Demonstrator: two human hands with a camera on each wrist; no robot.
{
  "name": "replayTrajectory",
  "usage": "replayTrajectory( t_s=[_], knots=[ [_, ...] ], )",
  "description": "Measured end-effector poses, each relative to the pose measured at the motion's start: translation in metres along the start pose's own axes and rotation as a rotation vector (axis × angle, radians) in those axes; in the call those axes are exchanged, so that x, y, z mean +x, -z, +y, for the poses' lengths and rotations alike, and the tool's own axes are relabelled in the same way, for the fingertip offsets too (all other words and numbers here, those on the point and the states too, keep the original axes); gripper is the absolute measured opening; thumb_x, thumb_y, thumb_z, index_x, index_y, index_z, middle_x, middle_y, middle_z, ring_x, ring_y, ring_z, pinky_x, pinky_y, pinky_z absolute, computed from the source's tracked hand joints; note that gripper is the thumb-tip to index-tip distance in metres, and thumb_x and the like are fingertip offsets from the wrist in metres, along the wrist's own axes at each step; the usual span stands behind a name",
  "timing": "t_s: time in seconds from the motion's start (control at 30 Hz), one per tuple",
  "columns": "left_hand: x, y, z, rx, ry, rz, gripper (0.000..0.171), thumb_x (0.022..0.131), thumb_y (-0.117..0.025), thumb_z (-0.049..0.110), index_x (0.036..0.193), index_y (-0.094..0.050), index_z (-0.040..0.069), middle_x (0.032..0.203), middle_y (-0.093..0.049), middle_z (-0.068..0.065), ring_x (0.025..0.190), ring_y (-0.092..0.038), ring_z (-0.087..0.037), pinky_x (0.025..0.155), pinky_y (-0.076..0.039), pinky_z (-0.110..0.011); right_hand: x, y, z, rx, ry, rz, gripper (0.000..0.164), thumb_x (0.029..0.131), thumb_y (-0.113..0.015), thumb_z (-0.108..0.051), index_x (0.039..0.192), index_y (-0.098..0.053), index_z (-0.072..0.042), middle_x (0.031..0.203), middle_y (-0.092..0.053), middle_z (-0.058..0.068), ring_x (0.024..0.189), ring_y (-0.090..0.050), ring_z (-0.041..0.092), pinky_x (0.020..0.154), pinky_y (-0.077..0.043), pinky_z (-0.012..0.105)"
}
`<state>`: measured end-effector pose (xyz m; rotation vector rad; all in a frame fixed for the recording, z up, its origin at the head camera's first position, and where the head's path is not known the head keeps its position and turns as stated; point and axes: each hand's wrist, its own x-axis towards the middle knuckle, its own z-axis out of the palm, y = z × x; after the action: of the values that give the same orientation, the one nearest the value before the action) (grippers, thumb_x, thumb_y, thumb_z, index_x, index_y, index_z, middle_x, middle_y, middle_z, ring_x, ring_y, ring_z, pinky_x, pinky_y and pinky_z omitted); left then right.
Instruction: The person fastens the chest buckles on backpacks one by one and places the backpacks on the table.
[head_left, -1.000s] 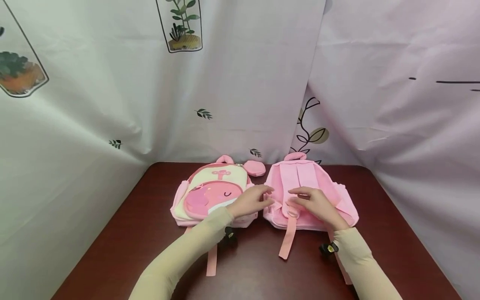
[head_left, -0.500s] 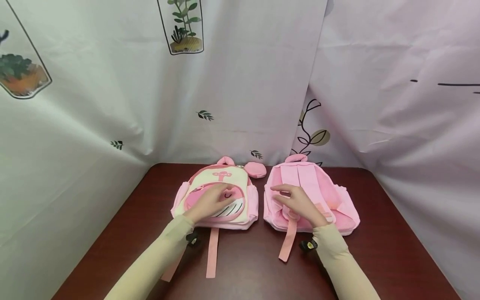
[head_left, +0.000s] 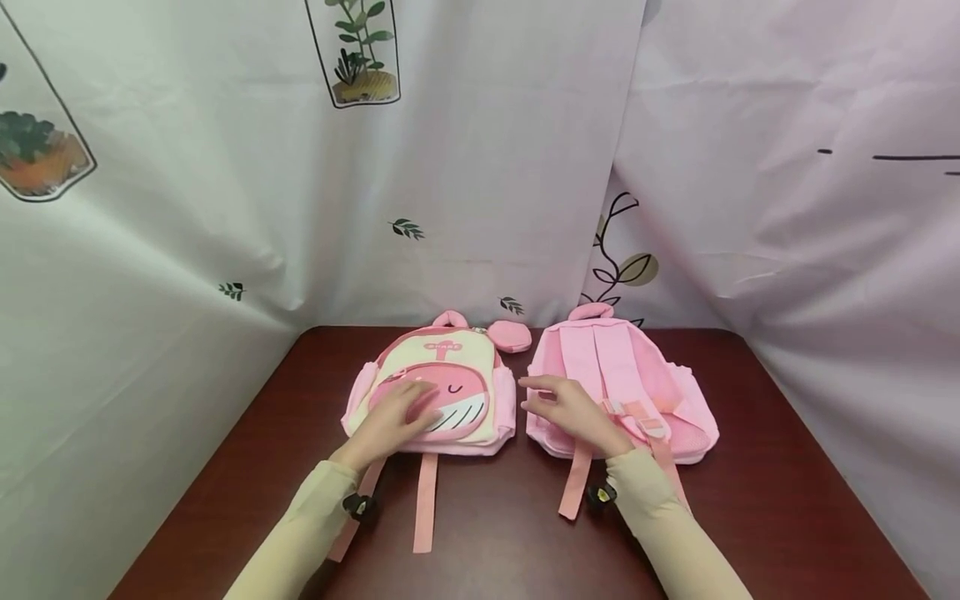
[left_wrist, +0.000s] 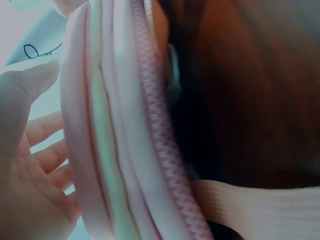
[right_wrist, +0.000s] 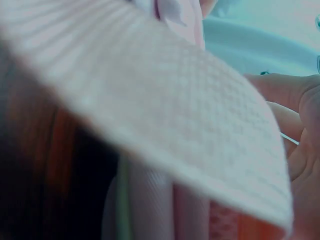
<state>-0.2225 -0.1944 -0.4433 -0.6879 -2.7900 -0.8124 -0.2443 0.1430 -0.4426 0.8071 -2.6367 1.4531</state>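
A cream and pink backpack (head_left: 405, 346) with a whale pocket lies front up on the table's left half. My left hand (head_left: 390, 421) is over its lower left part, fingers loosely bent and holding nothing. Beside it lies a pink backpack (head_left: 551, 358), back side up, its shoulder straps (head_left: 621, 358) showing. Above that one's lower left side is my right hand (head_left: 577, 412), relaxed with nothing in it. In the left wrist view the fingers are behind the backpack's edge (left_wrist: 105, 125); whether they touch cannot be told. A webbing strap (right_wrist: 165, 95) crosses the right wrist view.
A small round pink pouch (head_left: 510, 336) lies between the backpacks at the back. Loose webbing ends (head_left: 424, 508) trail toward the front of the dark red table (head_left: 495, 533). A printed white curtain (head_left: 480, 167) closes off the back and sides.
Both hands have moved left: the left from the whale backpack's right edge to its lower left, the right off the pink backpack's straps to its left side. The backpacks stay put.
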Motion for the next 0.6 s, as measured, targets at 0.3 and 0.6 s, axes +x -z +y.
replayTrajectory(
  t_s=[0.3,0.6],
  knots=[
    [-0.01,-0.008,-0.001,0.033,-0.004,-0.05,0.067,0.093,-0.069,0.047,0.147,-0.053,0.009,0.154,-0.045,-0.014,0.142,-0.04,-0.035,0.112,-0.035,-0.055,0.003,-0.008,0.001,-0.101,0.038,-0.088,0.05,0.092,-0.076,-0.021,0.137,-0.062,-0.004,0.135,-0.063,0.009,0.117,-0.058,0.029,0.106,-0.043,0.049],
    [-0.012,-0.016,-0.003,0.109,-0.04,-0.046,0.065,0.095,-0.066,0.047,0.147,-0.053,0.009,0.155,-0.044,-0.013,0.144,-0.037,-0.034,0.115,-0.031,-0.054,0.004,-0.016,0.006,-0.258,0.086,-0.179,0.061,0.088,-0.08,-0.026,0.139,-0.059,-0.001,0.137,-0.061,0.012,0.129,-0.055,0.028,0.11,-0.04,0.045]
  ],
)
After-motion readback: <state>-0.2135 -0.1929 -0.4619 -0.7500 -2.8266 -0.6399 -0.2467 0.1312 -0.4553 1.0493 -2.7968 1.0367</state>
